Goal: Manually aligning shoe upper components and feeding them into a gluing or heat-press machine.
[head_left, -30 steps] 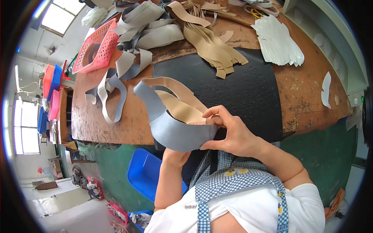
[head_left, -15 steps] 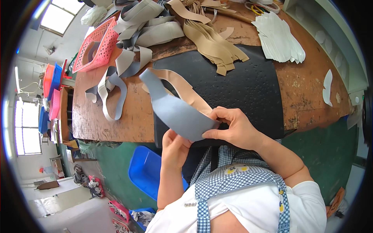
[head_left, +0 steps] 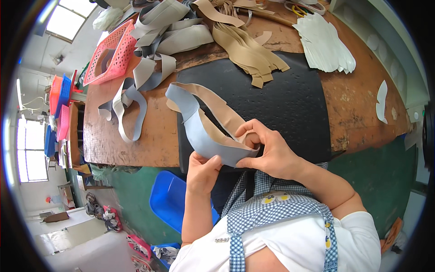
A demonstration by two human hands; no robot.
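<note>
Both hands hold a shoe upper point(head_left: 204, 136), pale blue outside and beige inside, bent into an open loop above the black mat point(head_left: 281, 109). My left hand point(head_left: 204, 172) grips the lower blue edge, its thumb on the outer face and its other fingers hidden behind. At the near right end, my right hand point(head_left: 274, 152) pinches the rim, thumb outside and fingers curled over into the beige side. The loop's far end tilts up to the left, above the mat's left edge.
On the wooden table point(head_left: 127, 154) lie grey strips point(head_left: 181, 38), tan strips point(head_left: 249, 52) and white cut pieces point(head_left: 324, 45). A pink basket point(head_left: 111, 54) stands at the far left. Below the table edge is a blue bin point(head_left: 170, 199). Yellow-handled scissors point(head_left: 299, 10) lie at the back.
The shoe upper has been turned so its beige inside shows more and the loop gapes wider. My right fingers have moved over the rim, and my left thumb now lies on the blue face.
</note>
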